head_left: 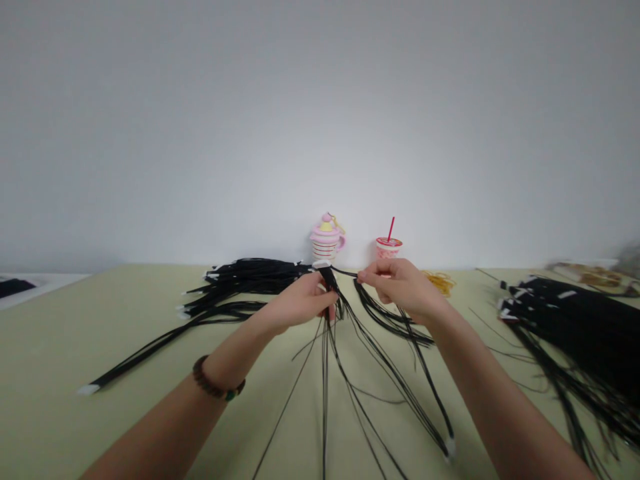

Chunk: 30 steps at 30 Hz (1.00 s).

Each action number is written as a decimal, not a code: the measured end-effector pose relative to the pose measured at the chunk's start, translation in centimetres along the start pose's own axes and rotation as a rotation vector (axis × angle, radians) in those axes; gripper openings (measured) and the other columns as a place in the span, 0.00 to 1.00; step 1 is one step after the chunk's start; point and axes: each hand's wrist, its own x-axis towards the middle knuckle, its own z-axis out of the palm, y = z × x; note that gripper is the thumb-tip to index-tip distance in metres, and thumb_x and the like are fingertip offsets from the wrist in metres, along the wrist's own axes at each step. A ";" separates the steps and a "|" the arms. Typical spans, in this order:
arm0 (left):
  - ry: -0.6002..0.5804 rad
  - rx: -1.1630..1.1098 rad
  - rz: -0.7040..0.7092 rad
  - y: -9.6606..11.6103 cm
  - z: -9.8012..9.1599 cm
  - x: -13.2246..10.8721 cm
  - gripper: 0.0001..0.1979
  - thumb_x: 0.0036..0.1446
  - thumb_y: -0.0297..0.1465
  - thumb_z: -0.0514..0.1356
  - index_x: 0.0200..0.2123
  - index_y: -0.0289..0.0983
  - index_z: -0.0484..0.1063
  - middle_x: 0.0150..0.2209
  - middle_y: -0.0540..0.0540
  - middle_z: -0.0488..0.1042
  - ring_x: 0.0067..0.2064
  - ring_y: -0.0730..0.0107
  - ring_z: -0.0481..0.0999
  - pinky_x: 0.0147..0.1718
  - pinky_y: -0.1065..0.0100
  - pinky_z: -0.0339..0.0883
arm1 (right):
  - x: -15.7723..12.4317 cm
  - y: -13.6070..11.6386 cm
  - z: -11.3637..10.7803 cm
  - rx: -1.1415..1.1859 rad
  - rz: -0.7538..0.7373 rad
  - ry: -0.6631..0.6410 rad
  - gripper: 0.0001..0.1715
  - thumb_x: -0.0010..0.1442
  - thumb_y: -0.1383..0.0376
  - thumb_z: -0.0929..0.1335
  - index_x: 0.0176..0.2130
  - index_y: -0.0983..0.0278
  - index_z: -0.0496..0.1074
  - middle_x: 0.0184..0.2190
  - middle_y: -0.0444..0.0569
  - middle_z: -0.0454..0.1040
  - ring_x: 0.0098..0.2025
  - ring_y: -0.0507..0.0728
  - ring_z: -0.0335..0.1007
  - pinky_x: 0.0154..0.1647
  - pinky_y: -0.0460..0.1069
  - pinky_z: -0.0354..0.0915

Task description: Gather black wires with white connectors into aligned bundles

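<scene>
Head view: the left hand [300, 303] clenched a white-tipped bundle of thin black cords [326, 283] above a pale green table [45, 400] as the right hand [405, 290] pinched one black strand [346, 271], holding it taut and apart from the hanging rest.

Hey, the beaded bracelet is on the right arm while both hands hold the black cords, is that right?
No: the beaded bracelet is on the left arm, not the right, as the head view shows. The left hand and right hand do both hold the black cords.
</scene>
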 end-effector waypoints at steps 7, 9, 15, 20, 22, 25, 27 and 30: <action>0.017 0.078 -0.049 0.2 -0.8 -0.6 0.16 0.53 0.43 0.52 0.23 0.37 0.59 0.15 0.53 0.65 0.19 0.73 0.67 0.20 0.72 0.59 | 0.0 -0.1 -1.3 -0.099 0.015 0.096 0.16 0.51 0.57 0.65 0.22 0.66 0.63 0.16 0.38 0.54 0.17 0.45 0.45 0.18 0.44 0.40; 0.023 0.114 -0.018 0.7 -0.8 -0.8 0.15 0.53 0.43 0.53 0.23 0.37 0.60 0.15 0.54 0.64 0.18 0.74 0.65 0.19 0.73 0.57 | -0.1 -0.2 -1.2 -0.069 0.028 0.079 0.16 0.53 0.56 0.64 0.23 0.65 0.60 0.15 0.36 0.50 0.16 0.45 0.42 0.17 0.44 0.39; 0.145 0.220 0.146 1.3 0.2 -0.6 0.14 0.53 0.43 0.53 0.29 0.37 0.65 0.19 0.53 0.65 0.22 0.74 0.66 0.19 0.75 0.54 | -0.6 -0.9 0.0 0.066 0.071 -0.067 0.15 0.57 0.58 0.60 0.24 0.64 0.57 0.15 0.35 0.49 0.14 0.44 0.42 0.15 0.43 0.39; 0.301 0.322 0.233 1.3 0.5 -0.4 0.14 0.58 0.39 0.47 0.29 0.36 0.64 0.24 0.50 0.69 0.28 0.71 0.69 0.26 0.72 0.59 | -0.7 -1.2 0.5 0.116 0.092 -0.119 0.15 0.58 0.60 0.61 0.23 0.65 0.58 0.14 0.35 0.49 0.14 0.43 0.43 0.15 0.42 0.40; 0.327 0.387 0.241 1.3 0.4 -0.6 0.13 0.59 0.38 0.47 0.28 0.36 0.63 0.25 0.48 0.70 0.28 0.69 0.70 0.27 0.70 0.60 | -0.6 -1.1 0.4 0.124 0.082 -0.104 0.15 0.58 0.60 0.61 0.23 0.65 0.59 0.14 0.35 0.48 0.14 0.43 0.43 0.15 0.42 0.40; 0.326 0.480 0.259 1.5 0.4 -0.8 0.14 0.60 0.35 0.45 0.26 0.37 0.63 0.26 0.46 0.71 0.29 0.67 0.71 0.31 0.68 0.61 | -0.5 -1.0 0.1 0.128 0.059 -0.075 0.16 0.58 0.60 0.61 0.23 0.65 0.58 0.14 0.35 0.49 0.13 0.43 0.42 0.15 0.42 0.40; 0.309 0.529 0.271 1.7 0.4 -0.9 0.14 0.61 0.35 0.44 0.27 0.37 0.63 0.27 0.45 0.72 0.31 0.67 0.72 0.33 0.68 0.61 | -0.5 -1.2 -0.3 0.124 0.044 -0.055 0.16 0.58 0.60 0.62 0.23 0.65 0.58 0.14 0.35 0.50 0.14 0.43 0.42 0.15 0.42 0.39; 0.280 0.596 0.279 1.9 0.3 -0.9 0.15 0.61 0.34 0.42 0.29 0.37 0.64 0.29 0.45 0.72 0.32 0.66 0.72 0.34 0.67 0.60 | -0.6 -1.5 -0.8 0.106 0.026 -0.013 0.17 0.57 0.60 0.63 0.22 0.66 0.60 0.13 0.36 0.50 0.14 0.43 0.42 0.15 0.42 0.39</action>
